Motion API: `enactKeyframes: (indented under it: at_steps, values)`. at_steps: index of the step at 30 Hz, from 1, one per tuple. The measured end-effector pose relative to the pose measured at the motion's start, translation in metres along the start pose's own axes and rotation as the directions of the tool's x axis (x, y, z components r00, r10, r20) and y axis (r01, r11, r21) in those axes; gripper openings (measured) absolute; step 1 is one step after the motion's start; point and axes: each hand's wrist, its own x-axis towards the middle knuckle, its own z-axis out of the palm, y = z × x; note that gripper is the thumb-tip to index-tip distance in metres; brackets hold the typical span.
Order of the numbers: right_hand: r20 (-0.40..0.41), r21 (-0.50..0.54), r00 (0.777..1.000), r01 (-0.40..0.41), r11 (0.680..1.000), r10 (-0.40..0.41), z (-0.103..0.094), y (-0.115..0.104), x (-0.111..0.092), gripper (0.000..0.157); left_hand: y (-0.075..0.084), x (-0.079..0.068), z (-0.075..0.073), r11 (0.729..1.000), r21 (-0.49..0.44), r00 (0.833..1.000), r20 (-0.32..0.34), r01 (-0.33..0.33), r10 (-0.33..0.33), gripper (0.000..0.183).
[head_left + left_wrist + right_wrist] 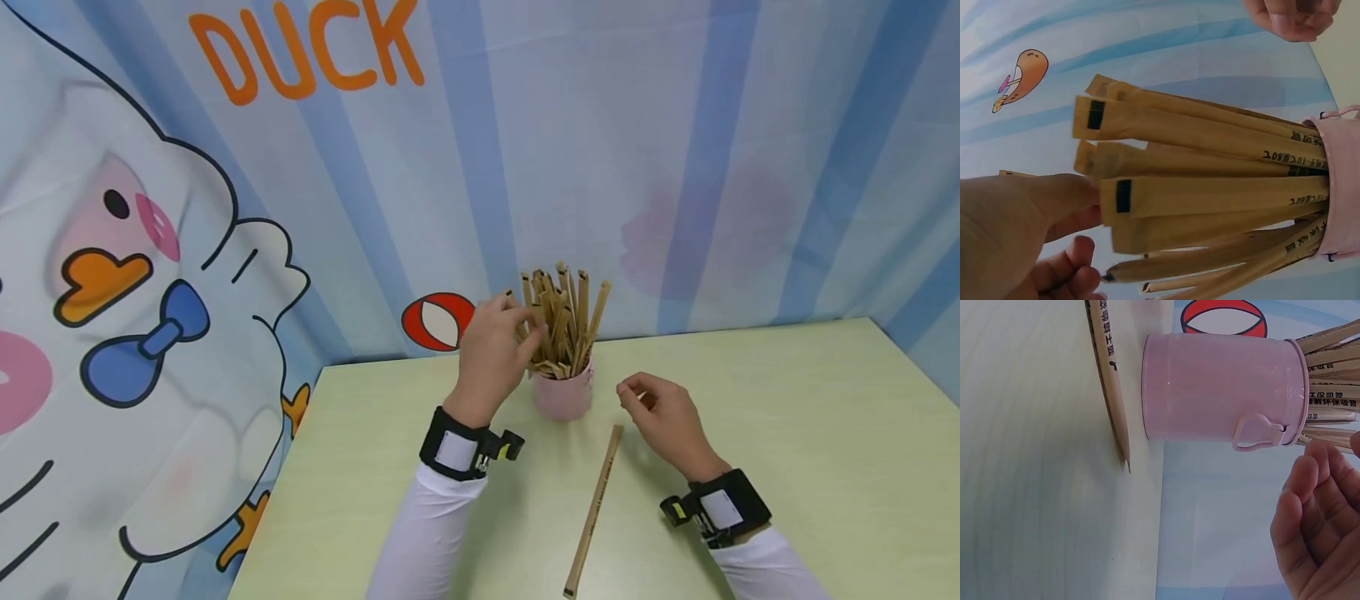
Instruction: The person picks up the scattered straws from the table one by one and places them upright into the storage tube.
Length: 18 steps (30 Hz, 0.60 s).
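A bunch of straws in brown paper wrappers (1210, 194) stands in a small pink bucket (1222, 387). My left hand (491, 354) is at the upper ends on the bunch's left side. In the left wrist view its thumb (1072, 194) touches the wrapper ends, with a gap between it and the curled fingertips below. One wrapped straw (592, 512) lies alone on the table in front of the bucket. To the right of the bucket, my right hand (667, 421) hovers with fingers loosely bent and nothing in them.
The pale yellow-green table (787, 400) meets a blue-striped cloth backdrop (585, 133) behind the bucket. A cartoon duck (150, 333) is printed on the cloth at left. Each wrist wears a black strap (453, 446) with a small camera.
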Motion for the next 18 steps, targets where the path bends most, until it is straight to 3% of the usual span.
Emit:
enactKeyframes:
  at_steps: [10,14,18]
  values:
    - [0.033,0.016,0.999,0.005,1.0,-0.006,0.002,0.002,-0.002,0.023,-0.001,0.0,0.018,0.979,0.186,0.99,0.099,0.079,-0.099,0.023]
    - [0.039,0.02,0.999,0.006,1.0,-0.007,0.003,0.001,-0.002,0.023,-0.001,0.0,0.019,0.977,0.193,0.983,0.141,0.088,-0.116,0.024]
    - [0.045,0.018,0.999,0.01,1.0,-0.011,0.002,-0.001,-0.002,0.023,-0.002,0.0,0.013,0.985,0.136,0.974,0.187,0.102,-0.127,0.027]
